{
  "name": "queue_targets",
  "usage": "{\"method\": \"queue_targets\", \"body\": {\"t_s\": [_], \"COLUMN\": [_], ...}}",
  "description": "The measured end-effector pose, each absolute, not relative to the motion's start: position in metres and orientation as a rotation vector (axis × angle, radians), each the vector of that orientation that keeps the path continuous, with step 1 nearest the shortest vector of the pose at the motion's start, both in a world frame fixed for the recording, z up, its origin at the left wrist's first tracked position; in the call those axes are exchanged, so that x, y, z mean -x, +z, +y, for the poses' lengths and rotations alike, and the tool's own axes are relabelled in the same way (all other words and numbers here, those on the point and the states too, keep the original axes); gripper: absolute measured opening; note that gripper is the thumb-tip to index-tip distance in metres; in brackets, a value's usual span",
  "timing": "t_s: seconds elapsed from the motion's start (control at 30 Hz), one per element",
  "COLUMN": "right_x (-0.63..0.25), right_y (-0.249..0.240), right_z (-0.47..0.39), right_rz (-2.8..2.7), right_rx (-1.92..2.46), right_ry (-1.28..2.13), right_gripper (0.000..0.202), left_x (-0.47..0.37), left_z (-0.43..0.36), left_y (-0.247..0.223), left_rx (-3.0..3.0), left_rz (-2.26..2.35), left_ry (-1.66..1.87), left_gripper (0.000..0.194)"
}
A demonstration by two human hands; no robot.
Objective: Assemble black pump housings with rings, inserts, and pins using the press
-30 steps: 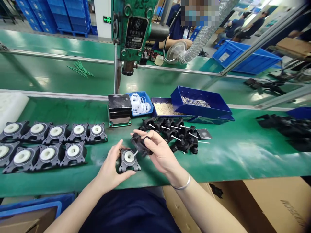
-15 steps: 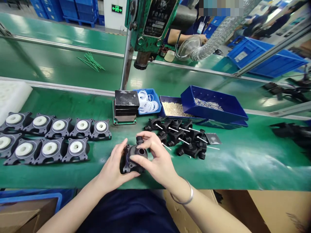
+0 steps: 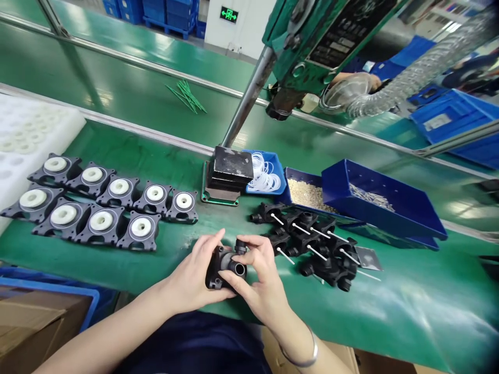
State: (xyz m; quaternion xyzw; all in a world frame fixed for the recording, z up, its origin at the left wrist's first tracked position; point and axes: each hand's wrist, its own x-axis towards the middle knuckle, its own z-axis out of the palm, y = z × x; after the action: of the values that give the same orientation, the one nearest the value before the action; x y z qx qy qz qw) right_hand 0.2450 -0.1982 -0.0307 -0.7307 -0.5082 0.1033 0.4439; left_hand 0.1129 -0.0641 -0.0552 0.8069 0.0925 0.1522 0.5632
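Note:
A black housing with two short round ports sits at the bench's front edge, between both hands. My left hand is wrapped round its left side, thumb along the near edge. From the right, my right hand grips the ported top part between thumb and fingers. Black square bases with white rings stand in two rows on the left. Right of my hands lies a pile of black ported parts, several with thin white shafts sticking out.
A green press rises over its black block. Behind the pile are a blue tray of white rings, a bin of small beige pieces and a blue bin of metal pins. White foam lies far left.
The camera view has tilted and shifted left, so the bench items appear farther right and slanted. Both hands still hold the housing.

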Motion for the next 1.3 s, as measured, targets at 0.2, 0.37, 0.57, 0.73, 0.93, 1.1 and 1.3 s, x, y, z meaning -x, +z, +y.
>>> {"method": "queue_targets", "body": {"t_s": [0.2, 0.37, 0.57, 0.73, 0.93, 1.1, 1.3], "right_x": [-0.248, -0.248, -0.246, -0.248, -0.247, -0.247, -0.327], "right_y": [-0.034, -0.035, -0.034, -0.032, -0.035, -0.027, 0.064], "right_z": [-0.198, -0.198, -0.199, -0.198, -0.193, -0.191, -0.170], "right_rz": [-1.286, -1.297, -1.288, -1.271, -1.244, -1.273, -1.383], "right_rx": [1.817, 1.810, 1.829, 1.831, 1.823, 1.809, 1.626], "right_ry": [0.260, 0.272, 0.273, 0.284, 0.299, 0.335, -0.064], "right_gripper": [0.023, 0.023, 0.023, 0.024, 0.033, 0.039, 0.049], "left_x": [-0.112, -0.112, -0.112, -0.109, -0.106, -0.107, -0.129], "left_z": [-0.064, -0.064, -0.065, -0.060, -0.051, -0.050, -0.012], "left_y": [-0.056, -0.058, -0.057, -0.052, -0.050, -0.048, 0.012], "left_rx": [-1.908, -1.917, -1.965, -2.005, -2.065, -2.093, -2.155], "left_rz": [0.204, 0.203, 0.198, 0.139, 0.074, 0.117, 0.155], "left_ry": [0.366, 0.403, 0.420, 0.370, 0.328, 0.389, 0.501], "left_gripper": [0.112, 0.111, 0.111, 0.099, 0.068, 0.071, 0.067]}}
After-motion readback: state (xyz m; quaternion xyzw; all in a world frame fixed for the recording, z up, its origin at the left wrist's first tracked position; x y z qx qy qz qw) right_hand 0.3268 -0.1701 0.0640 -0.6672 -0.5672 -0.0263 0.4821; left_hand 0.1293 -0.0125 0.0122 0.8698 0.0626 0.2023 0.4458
